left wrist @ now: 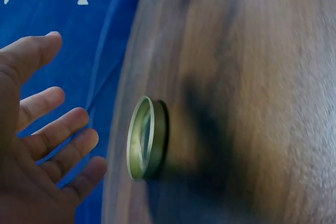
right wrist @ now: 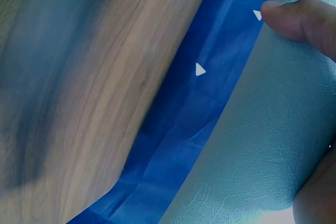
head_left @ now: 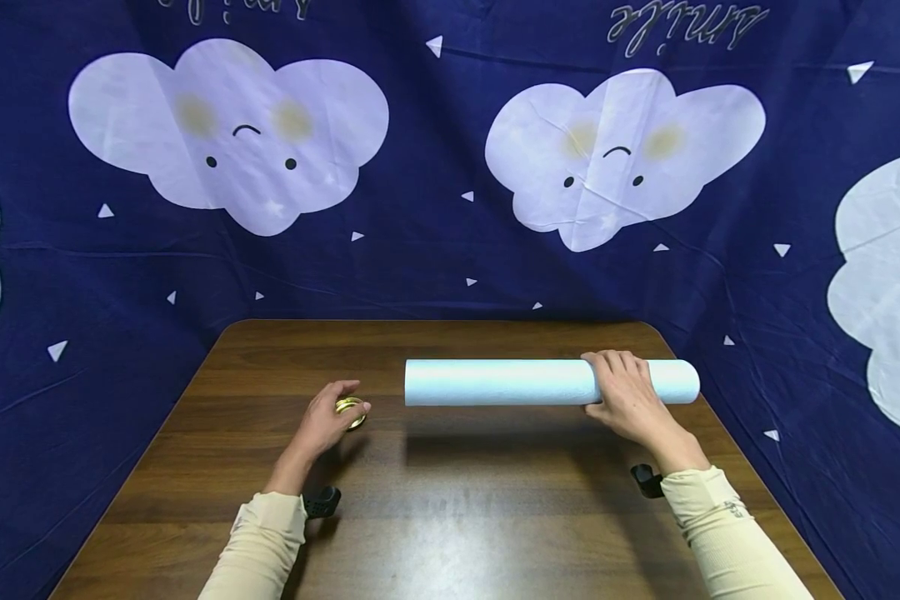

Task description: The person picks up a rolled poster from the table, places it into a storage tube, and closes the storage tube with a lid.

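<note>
My right hand [head_left: 628, 402] grips a long light-blue roll [head_left: 498, 382] near its right end, with the thumb on the near side. The roll is level and raised over the table, casting a shadow below it. In the right wrist view its wrinkled surface [right wrist: 252, 129] fills the right side. To the left, my left hand [head_left: 328, 417] hovers around a small gold ring [head_left: 350, 406], which the fingers partly cover in the head view. The left wrist view shows this shallow round ring [left wrist: 159, 148] on the tabletop, apart from the loosely spread fingers.
Both hands are over a brown wooden table [head_left: 450, 517] with rounded far corners. Behind it and at its sides hangs a dark blue cloth [head_left: 435, 250] with cloud prints. Black wrist straps [head_left: 322, 502] jut out beside the sleeves.
</note>
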Tool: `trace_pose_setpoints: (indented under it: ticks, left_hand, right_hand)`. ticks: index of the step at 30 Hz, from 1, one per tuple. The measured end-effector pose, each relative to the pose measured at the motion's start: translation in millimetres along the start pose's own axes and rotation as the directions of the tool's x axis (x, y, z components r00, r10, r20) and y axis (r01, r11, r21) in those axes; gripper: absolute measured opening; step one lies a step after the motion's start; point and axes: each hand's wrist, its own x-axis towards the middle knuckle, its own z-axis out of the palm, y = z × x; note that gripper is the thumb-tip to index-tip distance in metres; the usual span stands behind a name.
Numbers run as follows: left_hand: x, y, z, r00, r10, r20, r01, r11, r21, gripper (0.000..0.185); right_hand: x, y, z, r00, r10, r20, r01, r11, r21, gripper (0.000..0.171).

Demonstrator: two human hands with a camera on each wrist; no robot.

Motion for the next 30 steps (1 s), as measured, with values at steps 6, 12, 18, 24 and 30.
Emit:
trace_pose_setpoints:
  ticks: [6,12,18,24,30]
  left_hand:
    - [1.4,-9.4,1.6,0.999,-0.038,0.012,0.037,0.996,0.08,0.055]
    - [5.1,-17.4,3.7,1.0,-0.027,0.011,0.025,0.985,0.173,0.058]
    - [6.0,-24.9,6.6,1.0,-0.027,0.013,0.023,0.973,0.229,0.062]
    - [7.0,-28.8,8.1,0.999,-0.046,0.01,0.041,0.963,0.267,0.065]
    - [5.9,-30.3,10.8,0.999,-0.043,0.014,0.038,0.96,0.277,0.068]
  right_hand:
    - [-0.9,0.9,0.2,1.0,0.0,0.007,0.0,1.0,-0.005,0.081]
    - [-1.3,1.3,0.2,1.0,0.007,0.013,-0.007,1.0,-0.011,0.08]
    - [-2.6,2.4,-0.3,1.0,0.006,0.011,-0.005,1.0,-0.018,0.079]
    - [-2.4,2.4,-0.5,1.0,0.007,0.014,-0.007,1.0,-0.019,0.079]
    - [-1.8,1.2,-0.7,1.0,0.009,0.023,-0.009,1.0,-0.016,0.079]
